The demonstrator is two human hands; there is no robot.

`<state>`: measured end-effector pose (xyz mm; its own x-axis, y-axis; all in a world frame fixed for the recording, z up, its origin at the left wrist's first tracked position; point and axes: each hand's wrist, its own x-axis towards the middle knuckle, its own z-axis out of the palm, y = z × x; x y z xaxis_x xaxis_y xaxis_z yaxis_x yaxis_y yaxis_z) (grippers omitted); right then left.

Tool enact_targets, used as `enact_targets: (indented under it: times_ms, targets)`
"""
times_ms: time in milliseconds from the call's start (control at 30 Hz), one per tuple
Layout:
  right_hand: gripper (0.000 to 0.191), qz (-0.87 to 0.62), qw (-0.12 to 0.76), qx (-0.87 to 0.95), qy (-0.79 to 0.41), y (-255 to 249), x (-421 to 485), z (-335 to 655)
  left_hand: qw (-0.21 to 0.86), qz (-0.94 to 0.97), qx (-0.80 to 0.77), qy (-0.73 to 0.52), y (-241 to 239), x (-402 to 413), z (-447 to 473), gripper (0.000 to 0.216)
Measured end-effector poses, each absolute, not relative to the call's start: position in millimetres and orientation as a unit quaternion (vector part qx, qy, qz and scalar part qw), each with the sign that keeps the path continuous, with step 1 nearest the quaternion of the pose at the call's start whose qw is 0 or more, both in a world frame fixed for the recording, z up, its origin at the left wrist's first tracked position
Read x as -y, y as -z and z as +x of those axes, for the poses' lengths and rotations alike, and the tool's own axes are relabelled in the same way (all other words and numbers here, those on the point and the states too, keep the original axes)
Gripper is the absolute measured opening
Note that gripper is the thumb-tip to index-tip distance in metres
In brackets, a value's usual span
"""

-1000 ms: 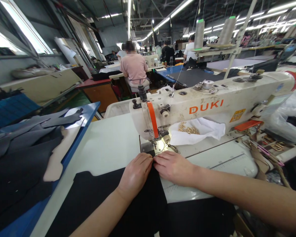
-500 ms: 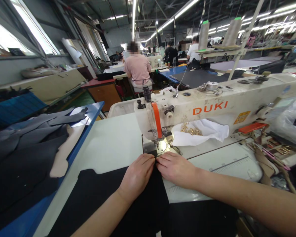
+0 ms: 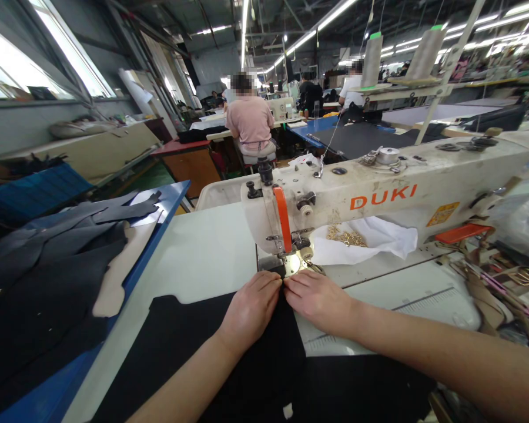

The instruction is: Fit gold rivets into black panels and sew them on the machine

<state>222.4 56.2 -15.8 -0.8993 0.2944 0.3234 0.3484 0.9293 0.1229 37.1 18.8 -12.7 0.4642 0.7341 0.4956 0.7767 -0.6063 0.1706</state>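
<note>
A large black fabric piece (image 3: 180, 346) lies over the sewing machine's pale bed and hangs toward me. Its narrow far end reaches the lit needle area of the white sewing machine (image 3: 379, 182). My left hand (image 3: 253, 302) is closed on the fabric's edge just in front of the presser foot, fingertips pinched together. Close against it, my right hand (image 3: 315, 299) pinches the same edge from the right side. The fingertips of both hands nearly touch, and the bit of cloth between them is mostly hidden.
Dark cut pieces (image 3: 62, 252) are heaped on a blue table (image 3: 158, 220) at left. Behind the needle, a white cloth (image 3: 385, 238) holds small gold metal parts (image 3: 346, 235). Thread cones (image 3: 372, 61) stand at upper right. A person in pink (image 3: 250, 120) sits ahead.
The view has shifted slightly, so the machine appears a little farther right. Both hands keep their pinch by the needle, and the fabric has barely moved.
</note>
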Motion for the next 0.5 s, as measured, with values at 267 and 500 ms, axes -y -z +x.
enact_targets:
  times_ms: [267,500]
  targets:
    - [0.012,-0.186,0.155,0.967,0.074,18.0,-70.7,222.1,0.040,-0.859,0.431,0.272,16.4,-37.7,34.6,0.018]
    - [0.010,-0.200,0.166,0.963,0.075,17.9,-76.4,222.8,0.036,-0.862,0.424,0.274,19.0,-47.4,32.5,0.018]
